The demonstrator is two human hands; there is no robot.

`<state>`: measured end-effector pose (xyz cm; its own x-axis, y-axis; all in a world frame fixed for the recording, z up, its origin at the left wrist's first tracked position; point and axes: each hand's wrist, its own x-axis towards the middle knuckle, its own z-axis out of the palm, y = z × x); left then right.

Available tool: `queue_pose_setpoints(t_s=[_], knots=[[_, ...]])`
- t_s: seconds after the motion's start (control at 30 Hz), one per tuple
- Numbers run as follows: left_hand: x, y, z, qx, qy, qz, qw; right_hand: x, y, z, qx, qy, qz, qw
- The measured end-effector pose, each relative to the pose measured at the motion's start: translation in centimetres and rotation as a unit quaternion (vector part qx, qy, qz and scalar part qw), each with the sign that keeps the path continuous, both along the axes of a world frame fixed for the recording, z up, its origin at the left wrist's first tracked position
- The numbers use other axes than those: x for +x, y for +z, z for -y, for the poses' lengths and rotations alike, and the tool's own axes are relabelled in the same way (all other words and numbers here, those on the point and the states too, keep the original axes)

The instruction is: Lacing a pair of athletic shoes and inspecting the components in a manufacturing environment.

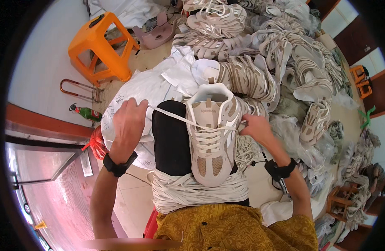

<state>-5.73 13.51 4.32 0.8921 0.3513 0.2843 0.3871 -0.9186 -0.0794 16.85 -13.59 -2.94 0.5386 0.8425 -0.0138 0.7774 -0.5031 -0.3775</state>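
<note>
A beige and white sneaker (211,138) lies on my lap, toe toward me, resting on a thick bundle of white laces (196,190). My left hand (127,121) is closed on one end of a white lace (171,116) and holds it out taut to the left of the shoe. My right hand (256,127) grips the shoe's right side near the eyelets, where the other lace end runs. The lace crosses through the upper eyelets. My black trouser leg (170,138) shows beside the shoe.
A large heap of beige and white sneakers (259,50) fills the floor ahead and to the right. A white sack (146,85) lies in front of my knees. An orange plastic stool (101,46) stands at the left, a green bottle (87,112) near it.
</note>
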Motion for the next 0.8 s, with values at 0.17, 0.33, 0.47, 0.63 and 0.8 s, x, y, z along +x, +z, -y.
queue_pose_setpoints(t_s=[0.17, 0.33, 0.47, 0.63, 0.8], knots=[[0.9, 0.7, -0.6, -0.637, 0.179, 0.118, 0.741, 0.1, -3.2, -0.1, 0.04, -0.115, -0.496, 0.86], [1.3, -0.4, -1.5, -0.85, -0.09, 0.329, 0.402, 0.3, -2.3, 1.0, 0.081, -0.154, -0.621, 0.764], [1.2, 1.1, -4.2, -0.812, -0.105, 0.392, 0.419, 2.2, 2.4, 2.4, 0.146, -0.054, -0.234, 0.96], [3.5, 5.7, 0.1, -0.701, -0.104, 0.302, 0.637, 0.5, 13.1, -0.6, 0.32, 0.013, -0.045, 0.946], [7.4, 10.3, 7.2, -0.482, -0.145, 0.119, 0.856, -2.7, 18.2, -7.8, 0.341, 0.207, 0.249, 0.883]])
